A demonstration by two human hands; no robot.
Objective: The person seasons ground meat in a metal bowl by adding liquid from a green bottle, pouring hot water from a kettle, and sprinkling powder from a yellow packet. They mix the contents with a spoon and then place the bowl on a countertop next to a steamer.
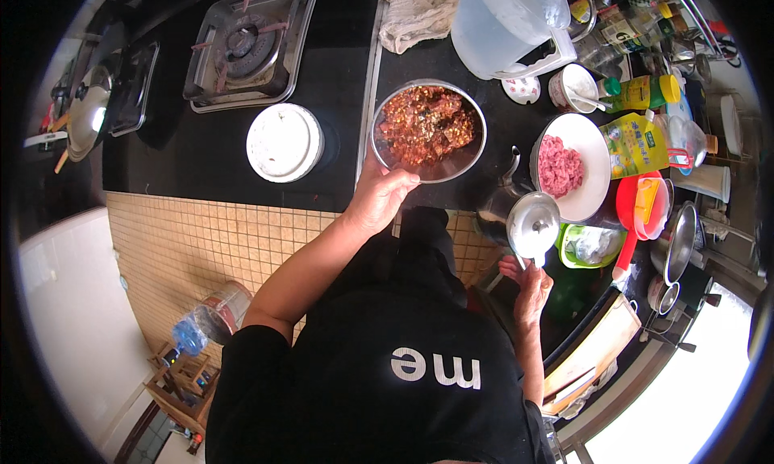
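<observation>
My left hand (385, 194) grips the near left rim of a round metal bowl (433, 177), which holds meat pieces (429, 122) coated in reddish chili flakes and seeds. On the right, my right hand (529, 285) is closed round the handle of a metal kettle (514, 205) with a shiny round lid and a curved spout pointing away from me. Just beyond the kettle lies a white bowl (589, 168) with pink ground meat (559, 166) in it. Whether liquid leaves the spout cannot be seen.
A gas burner (242, 44) and a stack of white plates (284, 142) are at the left. Behind the metal bowl stand a cloth (417, 16) and a large plastic jug (505, 34). Seasoning bottles, a red strainer (629, 246) and a green basket (565, 246) crowd the right.
</observation>
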